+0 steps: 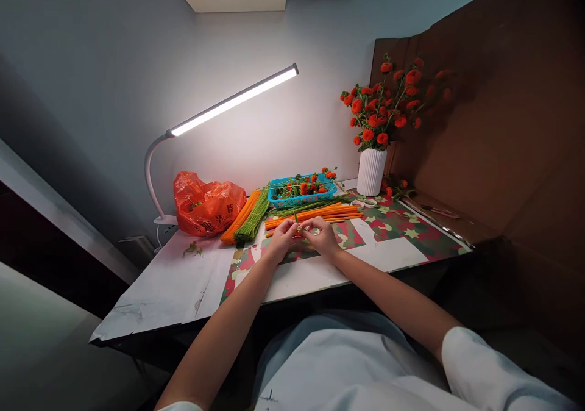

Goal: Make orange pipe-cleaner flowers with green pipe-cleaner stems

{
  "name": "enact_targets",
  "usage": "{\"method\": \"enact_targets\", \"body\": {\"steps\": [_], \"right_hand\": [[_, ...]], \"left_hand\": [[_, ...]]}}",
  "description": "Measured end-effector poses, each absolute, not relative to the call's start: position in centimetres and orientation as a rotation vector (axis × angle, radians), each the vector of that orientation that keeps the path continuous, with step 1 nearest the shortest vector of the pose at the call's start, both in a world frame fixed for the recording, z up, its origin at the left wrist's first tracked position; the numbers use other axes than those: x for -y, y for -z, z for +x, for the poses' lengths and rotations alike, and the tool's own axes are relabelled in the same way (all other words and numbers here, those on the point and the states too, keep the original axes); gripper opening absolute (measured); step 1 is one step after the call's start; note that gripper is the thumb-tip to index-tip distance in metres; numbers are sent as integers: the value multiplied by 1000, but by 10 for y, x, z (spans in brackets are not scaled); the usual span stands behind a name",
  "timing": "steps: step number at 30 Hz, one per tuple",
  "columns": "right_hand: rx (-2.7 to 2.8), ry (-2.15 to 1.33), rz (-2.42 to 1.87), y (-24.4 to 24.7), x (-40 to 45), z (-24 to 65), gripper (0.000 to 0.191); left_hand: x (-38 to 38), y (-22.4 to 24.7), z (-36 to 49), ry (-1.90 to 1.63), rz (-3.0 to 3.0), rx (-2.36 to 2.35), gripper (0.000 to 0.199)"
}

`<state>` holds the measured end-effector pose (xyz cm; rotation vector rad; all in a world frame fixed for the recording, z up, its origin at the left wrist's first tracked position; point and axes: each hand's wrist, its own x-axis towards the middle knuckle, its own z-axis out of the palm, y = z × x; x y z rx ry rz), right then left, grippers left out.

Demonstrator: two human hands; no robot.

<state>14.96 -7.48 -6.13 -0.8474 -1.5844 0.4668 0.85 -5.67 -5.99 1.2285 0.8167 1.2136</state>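
Note:
Over the front middle of the table, my left hand (283, 238) and my right hand (320, 236) meet at the fingertips. Between them is a small green piece (295, 217) that points upward, its lower end pinched by my left fingers. My right fingers are closed at its base on something pale, too small to make out. Just beyond my hands lie orange pipe-cleaner-like stems (336, 212) and thin green stems (322, 203). Behind them, a blue basket (299, 200) holds orange-red flowers with green stems.
An orange plastic bag (205, 207) and bundles of orange (241, 219) and green stems (255, 219) lie left. A white vase (371, 173) of orange-red flowers stands back right, near tape rolls (370, 203) and a brown board (493, 112). A lamp (235, 101) arches over the left.

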Motion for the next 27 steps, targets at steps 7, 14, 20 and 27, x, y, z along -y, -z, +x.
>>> {"method": "enact_targets", "body": {"steps": [7, 14, 20, 27], "right_hand": [[1525, -632, -859, 67, 68, 149, 13], [1421, -778, -822, 71, 62, 146, 22], [1368, -827, -821, 72, 61, 146, 23], [1372, -856, -849, 75, 59, 146, 24]], "left_hand": [[57, 62, 9, -1207, 1237, -819, 42], [60, 62, 10, -1199, 1255, -820, 43], [61, 62, 10, -1210, 1263, -823, 41], [62, 63, 10, -1202, 1263, -823, 41]]}}
